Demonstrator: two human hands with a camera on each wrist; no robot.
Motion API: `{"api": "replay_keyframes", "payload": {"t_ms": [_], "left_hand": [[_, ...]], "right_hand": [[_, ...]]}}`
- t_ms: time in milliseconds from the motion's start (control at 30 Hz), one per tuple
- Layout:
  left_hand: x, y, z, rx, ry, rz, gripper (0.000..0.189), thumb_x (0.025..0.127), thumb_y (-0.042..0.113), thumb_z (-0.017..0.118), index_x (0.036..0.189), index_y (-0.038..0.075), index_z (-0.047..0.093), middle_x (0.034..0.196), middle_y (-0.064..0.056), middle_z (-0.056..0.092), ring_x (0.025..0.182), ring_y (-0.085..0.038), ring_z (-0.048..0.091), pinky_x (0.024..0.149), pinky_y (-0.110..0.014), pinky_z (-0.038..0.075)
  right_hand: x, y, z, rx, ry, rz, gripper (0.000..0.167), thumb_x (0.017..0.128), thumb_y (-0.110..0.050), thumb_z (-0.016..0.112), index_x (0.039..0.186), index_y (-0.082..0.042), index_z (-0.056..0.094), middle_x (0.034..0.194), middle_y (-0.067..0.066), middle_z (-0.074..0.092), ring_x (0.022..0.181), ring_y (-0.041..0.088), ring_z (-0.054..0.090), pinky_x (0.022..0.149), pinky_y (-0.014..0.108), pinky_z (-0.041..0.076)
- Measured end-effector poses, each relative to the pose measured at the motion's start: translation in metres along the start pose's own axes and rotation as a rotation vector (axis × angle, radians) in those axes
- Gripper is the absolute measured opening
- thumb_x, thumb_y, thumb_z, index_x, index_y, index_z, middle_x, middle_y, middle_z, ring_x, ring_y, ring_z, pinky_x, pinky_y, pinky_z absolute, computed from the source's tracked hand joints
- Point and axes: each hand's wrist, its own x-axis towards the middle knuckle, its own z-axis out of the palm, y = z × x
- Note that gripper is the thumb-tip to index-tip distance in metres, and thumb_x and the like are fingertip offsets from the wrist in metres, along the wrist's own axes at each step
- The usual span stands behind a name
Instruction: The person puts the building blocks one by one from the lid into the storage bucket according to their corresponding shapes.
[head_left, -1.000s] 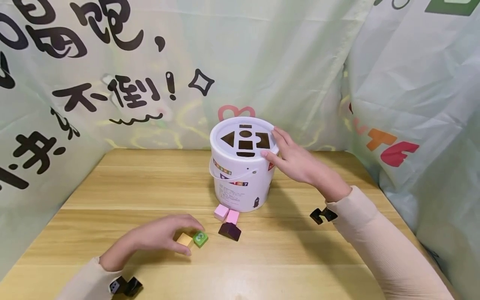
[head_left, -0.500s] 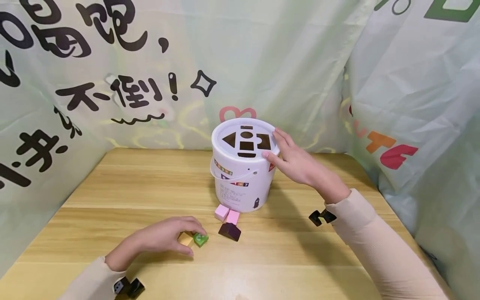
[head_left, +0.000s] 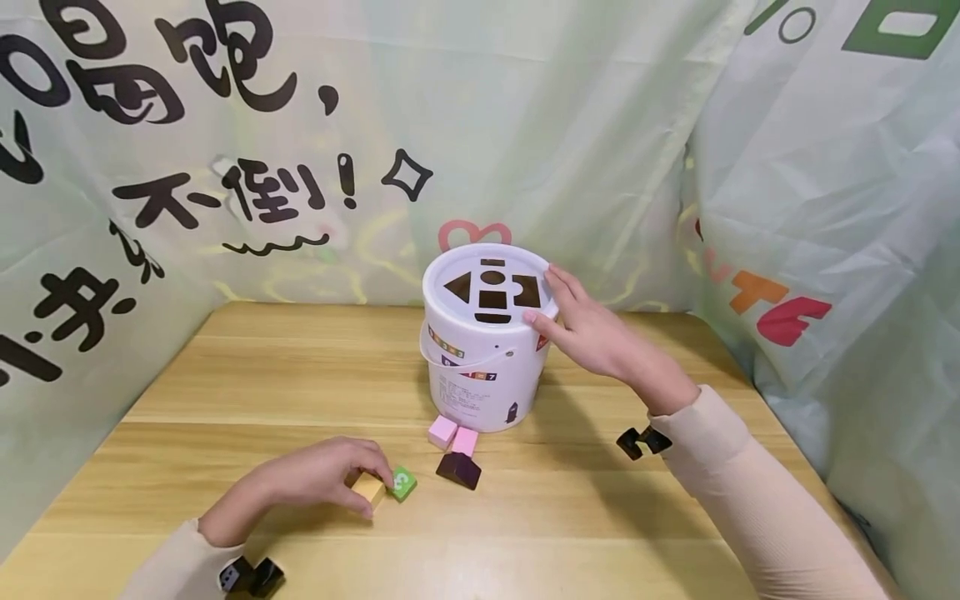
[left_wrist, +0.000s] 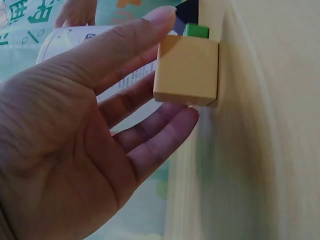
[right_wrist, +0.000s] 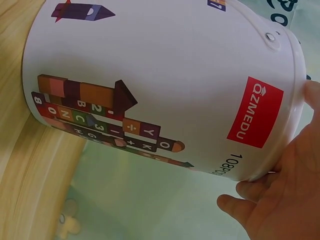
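A yellow block point(head_left: 368, 487) is between the thumb and curled fingers of my left hand point(head_left: 330, 477), low over the wooden table. In the left wrist view, the square face of this yellow block point(left_wrist: 186, 69) is toward the camera and partly hides the fingers. A green block point(head_left: 403, 483) with a white mark lies just beyond the left fingertips. My right hand point(head_left: 588, 329) rests on the right rim of a white shape-sorter bucket point(head_left: 480, 392), thumb on the lid edge, fingers extended. The fingers touch the bucket point(right_wrist: 165, 65) near its top in the right wrist view.
Two pink blocks point(head_left: 465, 442) lie at the foot of the bucket, with a dark roof-shaped block point(head_left: 459, 470) in front of them. The bucket's lid point(head_left: 450, 312) has several cut-out holes. Printed curtains point(head_left: 585, 125) stand behind and beside the table point(head_left: 300, 367).
My left fingertips have moved back from over the green block to the yellow block's far edge, showing more of the green block. My right hand stays on the bucket rim.
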Motion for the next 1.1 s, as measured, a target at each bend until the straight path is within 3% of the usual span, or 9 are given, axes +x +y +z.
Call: {"api": "replay_keyframes", "payload": {"t_ms": [167, 467, 700, 900, 1100], "left_hand": [[-0.002, -0.004, -0.003, 0.007, -0.028, -0.02, 0.032, 0.079, 0.028, 0.081, 0.109, 0.026, 0.07, 0.095, 0.016, 0.059, 0.072, -0.001, 0.048, 0.062, -0.018, 0.046], [-0.005, 0.0, -0.008, -0.009, -0.053, -0.075, 0.032, 0.08, 0.017, 0.08, 0.109, 0.024, 0.07, 0.104, 0.015, 0.063, 0.082, -0.004, 0.054, 0.072, -0.022, 0.049], [-0.005, 0.001, -0.007, 0.011, -0.047, -0.092, 0.03, 0.08, 0.016, 0.081, 0.108, 0.023, 0.07, 0.098, 0.017, 0.06, 0.076, -0.001, 0.051, 0.067, -0.021, 0.048], [-0.006, 0.005, -0.01, -0.05, -0.01, -0.076, 0.027, 0.085, 0.022, 0.077, 0.111, 0.023, 0.07, 0.103, 0.013, 0.064, 0.078, -0.004, 0.053, 0.068, -0.025, 0.051], [-0.002, 0.013, -0.021, -0.072, 0.085, -0.047, 0.03, 0.086, 0.029, 0.075, 0.114, 0.019, 0.069, 0.108, 0.012, 0.065, 0.093, -0.007, 0.06, 0.082, -0.03, 0.054]], "right_hand": [[0.0, 0.0, 0.0, 0.006, 0.007, 0.001, 0.09, 0.095, -0.07, 0.031, 0.158, -0.01, 0.005, 0.164, 0.007, 0.002, 0.139, 0.041, 0.031, 0.11, 0.057, 0.028], [-0.001, -0.002, -0.001, -0.001, 0.014, 0.0, 0.089, 0.096, -0.068, 0.033, 0.158, -0.01, 0.006, 0.163, 0.009, 0.003, 0.138, 0.042, 0.033, 0.11, 0.057, 0.03], [-0.001, 0.0, 0.001, 0.001, 0.007, 0.003, 0.09, 0.096, -0.069, 0.032, 0.158, -0.01, 0.005, 0.163, 0.008, 0.003, 0.138, 0.042, 0.032, 0.11, 0.057, 0.029], [0.0, 0.0, 0.0, 0.003, 0.003, 0.003, 0.09, 0.096, -0.069, 0.032, 0.158, -0.01, 0.005, 0.163, 0.008, 0.003, 0.137, 0.042, 0.033, 0.11, 0.058, 0.029], [0.0, 0.001, 0.002, 0.009, 0.006, -0.002, 0.09, 0.096, -0.069, 0.032, 0.158, -0.01, 0.006, 0.163, 0.008, 0.004, 0.138, 0.041, 0.033, 0.109, 0.057, 0.03]]}}
